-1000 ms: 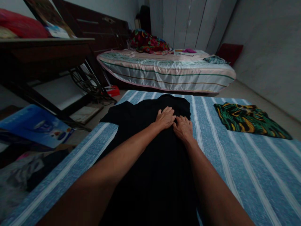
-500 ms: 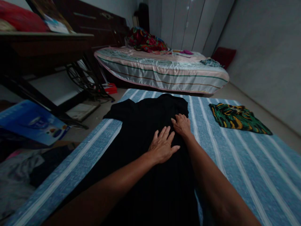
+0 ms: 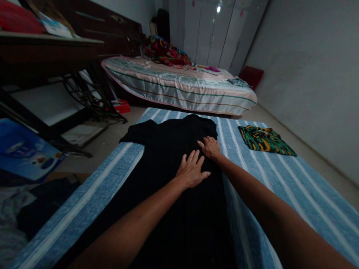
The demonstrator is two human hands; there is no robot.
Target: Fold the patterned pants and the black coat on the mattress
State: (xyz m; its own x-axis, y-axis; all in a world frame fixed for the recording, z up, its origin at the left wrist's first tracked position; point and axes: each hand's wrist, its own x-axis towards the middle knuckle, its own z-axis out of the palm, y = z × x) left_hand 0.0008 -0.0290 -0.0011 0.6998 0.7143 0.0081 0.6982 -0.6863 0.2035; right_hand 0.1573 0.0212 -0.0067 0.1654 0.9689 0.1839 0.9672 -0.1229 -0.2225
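Observation:
A black short-sleeved garment (image 3: 165, 160) lies spread on a blue-and-white striped cloth (image 3: 120, 164). One sleeve sticks out to the left; the right edge looks folded in. My left hand (image 3: 191, 170) rests flat on the middle of the black fabric, fingers spread. Slightly farther off, my right hand (image 3: 210, 147) presses on the garment near its right edge, with its fingers extended and the thumb out to the left. The garment's near end is dark and partly covered by my left forearm.
A folded green, yellow and black patterned cloth (image 3: 266, 140) lies to the right. Beyond stands a bed (image 3: 179, 87) with a red floral blanket (image 3: 165, 52). At left are a treadle table (image 3: 50, 50), a blue box (image 3: 26, 151) and a heap of clothes (image 3: 42, 205).
Both hands stay flat on the black garment in nearly the same places. The view has shifted slightly, and my right forearm now angles farther out to the right.

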